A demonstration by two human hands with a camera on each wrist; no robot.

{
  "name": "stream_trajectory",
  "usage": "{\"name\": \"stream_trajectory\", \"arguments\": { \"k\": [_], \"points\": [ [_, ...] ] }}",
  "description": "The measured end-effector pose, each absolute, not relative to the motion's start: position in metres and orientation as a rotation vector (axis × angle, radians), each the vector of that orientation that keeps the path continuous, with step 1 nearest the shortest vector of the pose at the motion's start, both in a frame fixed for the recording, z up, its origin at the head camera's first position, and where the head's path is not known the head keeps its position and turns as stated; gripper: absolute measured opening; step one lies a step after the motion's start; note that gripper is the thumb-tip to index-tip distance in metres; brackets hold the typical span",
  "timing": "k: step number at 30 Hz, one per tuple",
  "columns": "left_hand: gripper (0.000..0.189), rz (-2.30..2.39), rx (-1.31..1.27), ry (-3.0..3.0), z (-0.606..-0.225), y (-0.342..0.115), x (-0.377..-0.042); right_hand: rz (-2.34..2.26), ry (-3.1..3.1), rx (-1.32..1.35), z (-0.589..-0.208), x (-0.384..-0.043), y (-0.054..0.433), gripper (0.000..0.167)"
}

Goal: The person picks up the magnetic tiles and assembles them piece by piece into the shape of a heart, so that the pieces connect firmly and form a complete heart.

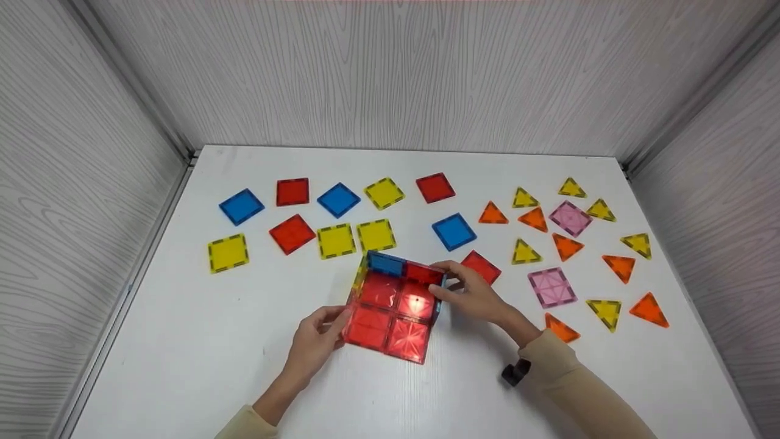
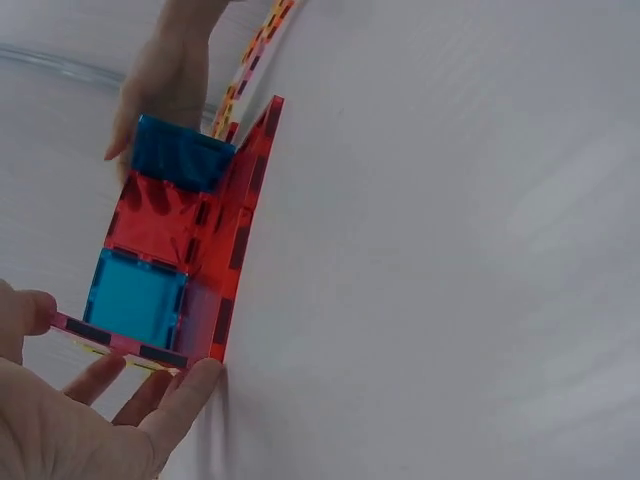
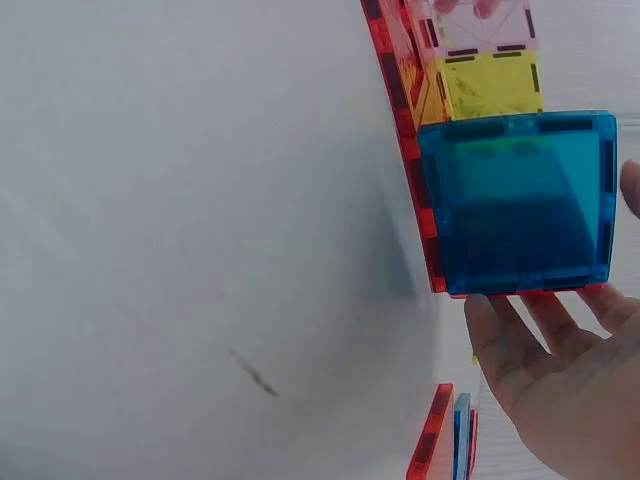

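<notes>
A part-walled box of translucent magnetic tiles has a floor of red squares (image 1: 368, 326). Along its far side stand a blue tile (image 1: 386, 263) and a red tile (image 2: 155, 220). The left side has a yellow tile (image 3: 490, 85) and a pink tile (image 3: 485, 25); a blue tile (image 3: 520, 200) stands on the right. My left hand (image 1: 311, 344) pinches the pink tile at the near left, thumb on one face and fingers on the other. My right hand (image 1: 475, 296) grips the far right corner, fingers behind the red wall, thumb by the blue tile.
Loose square tiles, such as a yellow one (image 1: 228, 253) and a blue one (image 1: 454, 231), lie behind the box. At right are small yellow triangles (image 1: 605, 313), orange triangles (image 1: 650, 310) and two pink squares (image 1: 551, 287). Panelled walls (image 1: 390, 73) enclose the white table (image 1: 183, 366).
</notes>
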State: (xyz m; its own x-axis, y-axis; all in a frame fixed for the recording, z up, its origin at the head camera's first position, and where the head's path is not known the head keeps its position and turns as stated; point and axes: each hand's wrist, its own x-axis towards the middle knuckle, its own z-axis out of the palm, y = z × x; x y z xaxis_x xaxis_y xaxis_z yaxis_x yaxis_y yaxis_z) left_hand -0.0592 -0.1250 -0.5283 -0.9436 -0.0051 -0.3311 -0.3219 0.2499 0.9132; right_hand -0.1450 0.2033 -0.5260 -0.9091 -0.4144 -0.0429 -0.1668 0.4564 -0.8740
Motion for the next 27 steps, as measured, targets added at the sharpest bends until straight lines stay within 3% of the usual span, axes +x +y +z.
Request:
{"name": "stream_trajectory", "arguments": {
  "k": [11,21,27],
  "points": [
    [0.039,1.789,-0.355,2.316,-0.526,-0.124,-0.079,-1.452,2.478,-0.488,-0.526,-0.115,0.210,0.048],
    [0.034,1.748,-0.347,2.412,-0.530,-0.116,-0.124,-1.492,2.558,-0.259,-0.527,-0.073,0.200,0.051],
    [0.036,1.823,-0.371,2.377,-0.532,-0.106,-0.138,-1.515,2.553,-0.196,-0.527,-0.065,0.197,0.049]
  ]
}}
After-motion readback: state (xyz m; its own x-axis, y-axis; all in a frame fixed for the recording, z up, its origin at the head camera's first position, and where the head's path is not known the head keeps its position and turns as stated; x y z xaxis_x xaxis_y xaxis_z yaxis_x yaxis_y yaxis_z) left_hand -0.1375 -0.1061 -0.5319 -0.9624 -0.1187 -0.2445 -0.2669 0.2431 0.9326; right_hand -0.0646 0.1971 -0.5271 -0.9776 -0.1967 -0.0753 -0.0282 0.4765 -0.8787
